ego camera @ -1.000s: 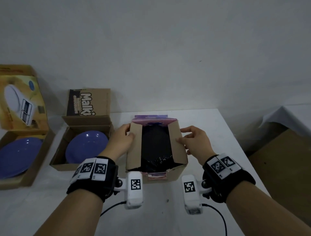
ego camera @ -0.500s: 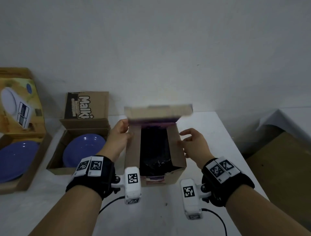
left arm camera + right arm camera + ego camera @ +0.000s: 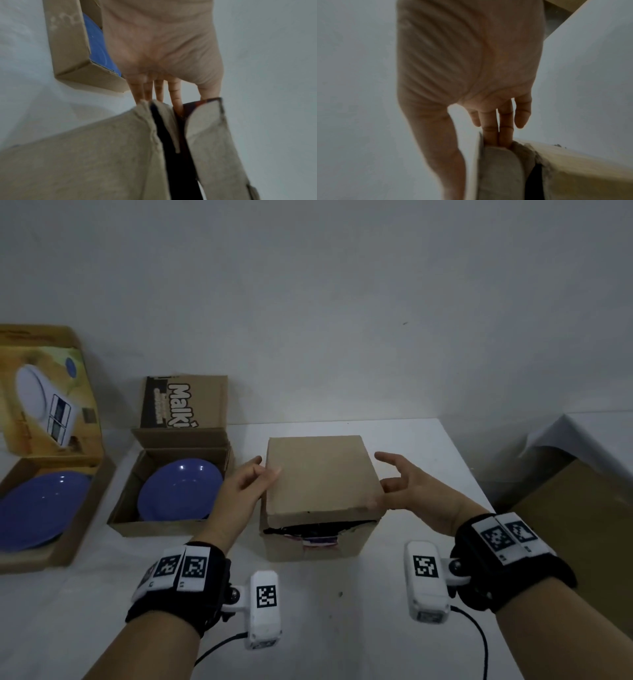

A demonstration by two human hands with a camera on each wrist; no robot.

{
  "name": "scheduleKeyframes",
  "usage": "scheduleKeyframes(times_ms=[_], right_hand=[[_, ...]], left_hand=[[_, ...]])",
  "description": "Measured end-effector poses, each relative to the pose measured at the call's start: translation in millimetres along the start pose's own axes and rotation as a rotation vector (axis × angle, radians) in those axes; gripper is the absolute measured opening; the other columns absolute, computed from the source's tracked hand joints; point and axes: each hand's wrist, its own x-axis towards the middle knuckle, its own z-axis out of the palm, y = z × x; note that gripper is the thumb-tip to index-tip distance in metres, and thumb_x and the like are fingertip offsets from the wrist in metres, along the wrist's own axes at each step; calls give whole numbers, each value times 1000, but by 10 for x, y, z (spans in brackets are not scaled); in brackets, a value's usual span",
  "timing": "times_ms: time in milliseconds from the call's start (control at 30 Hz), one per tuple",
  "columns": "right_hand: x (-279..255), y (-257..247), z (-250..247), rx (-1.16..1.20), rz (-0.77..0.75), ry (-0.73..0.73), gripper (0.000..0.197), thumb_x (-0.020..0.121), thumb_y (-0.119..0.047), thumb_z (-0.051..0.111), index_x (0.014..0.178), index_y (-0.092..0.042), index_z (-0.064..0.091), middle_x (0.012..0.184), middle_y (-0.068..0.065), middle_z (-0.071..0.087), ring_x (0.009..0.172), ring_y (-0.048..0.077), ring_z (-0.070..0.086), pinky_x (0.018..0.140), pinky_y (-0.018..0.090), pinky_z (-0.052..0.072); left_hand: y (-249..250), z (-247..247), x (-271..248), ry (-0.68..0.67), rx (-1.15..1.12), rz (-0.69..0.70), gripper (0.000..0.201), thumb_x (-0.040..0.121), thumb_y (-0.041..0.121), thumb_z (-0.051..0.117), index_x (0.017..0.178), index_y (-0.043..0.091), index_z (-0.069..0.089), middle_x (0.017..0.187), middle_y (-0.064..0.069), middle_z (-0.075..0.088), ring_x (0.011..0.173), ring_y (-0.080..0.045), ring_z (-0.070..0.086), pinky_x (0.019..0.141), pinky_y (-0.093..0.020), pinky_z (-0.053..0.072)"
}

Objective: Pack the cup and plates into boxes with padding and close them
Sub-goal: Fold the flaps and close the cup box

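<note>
Both grips open: I see left hand [image 3: 247,487] and right hand [image 3: 409,487] flanking the middle box [image 3: 322,474], whose lid gapes at its near edge, equally reachable.

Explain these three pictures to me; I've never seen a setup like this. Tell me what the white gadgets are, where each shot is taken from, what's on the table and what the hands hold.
No machine here: a person works bare-handed. The white gadgets are cameras strapped to the wrists. The wide picture comes from a head-worn camera looking down; the other two look along each hand.

On the white table stands a plain cardboard box, its top flap folded down with a dark gap left at the front. The left hand and right hand sit at its sides, fingers tucked at the flaps. To the left are two open boxes, each holding a blue plate: the Malki box and a larger printed box.
</note>
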Motion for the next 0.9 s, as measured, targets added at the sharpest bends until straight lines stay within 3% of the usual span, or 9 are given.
scheduleKeyframes(times_ms=[133, 233, 300, 400, 600, 667, 767, 833, 900], right_hand=[[-73, 23, 48, -76, -50, 9, 69, 72, 1, 76, 129, -21, 43, 89, 12, 72, 86, 18, 69, 87, 26, 45], [-118, 70, 99, -87, -120, 59, 55, 75, 1, 73, 119, -21, 48, 83, 7, 70, 77, 11, 68, 72, 15, 47], [-143, 93, 116, -143, -166, 70, 45, 78, -2, 73, 113, -22, 52, 83, 4, 70, 75, 7, 65, 70, 14, 45], [-139, 92, 118, -279, -232, 54, 39, 76, -2, 74, 103, -24, 58, 85, 1, 69, 75, 5, 61, 68, 12, 44], [-121, 168, 159, -444, -278, 126, 29, 74, -5, 74, 90, -27, 65, 75, -10, 59, 69, 7, 52, 62, 9, 40], [-115, 193, 165, -436, -267, 117, 24, 75, -10, 75, 88, -28, 67, 71, -8, 56, 65, 7, 50, 64, 12, 41], [-73, 207, 155, -353, -250, 193, 8, 77, -30, 74, 84, -29, 70, 79, -2, 58, 69, 11, 54, 74, 24, 46], [-38, 250, 160, -369, -211, 313, 13, 75, -34, 76, 86, -32, 70, 96, -3, 55, 74, 15, 60, 77, 26, 49], [-21, 300, 207, -341, -165, 305, 21, 72, -29, 79, 90, -33, 69, 104, 0, 52, 70, 16, 61, 72, 26, 52]], left_hand=[[-76, -32, -101, -48, 106, 2, 26, 77, 34, 74, 58, 18, 67, 147, 5, 43, 136, -8, 34, 115, -45, 23], [-144, -61, -108, -91, 145, 31, 60, 57, 58, 77, 76, 2, 70, 149, 10, 39, 137, -1, 30, 116, -46, 23], [-144, -61, -127, -104, 141, 43, 59, 52, 60, 76, 77, 7, 73, 148, 12, 40, 135, 2, 34, 115, -45, 26], [-116, -40, -167, -102, 111, 60, 35, 53, 52, 78, 69, 21, 76, 146, 13, 42, 132, 0, 39, 114, -43, 29], [-128, -20, -188, -58, 185, 60, 32, 57, 50, 77, 68, 20, 73, 144, 14, 44, 129, -6, 44, 111, -43, 33], [-164, -13, -205, -26, 200, 80, 41, 56, 48, 82, 68, 15, 62, 145, 10, 43, 130, -10, 44, 109, -43, 37], [-171, 16, -222, 66, 170, 58, 45, 65, 30, 84, 86, 23, 45, 153, 4, 29, 127, -22, 47, 98, -40, 48], [-134, 33, -212, 51, 179, 70, 50, 72, 26, 78, 108, 31, 43, 151, 5, 27, 125, -23, 48, 90, -39, 52], [-92, 57, -175, -3, 188, 93, 59, 78, 31, 74, 125, 42, 40, 147, 9, 31, 126, -23, 47, 93, -43, 52]])
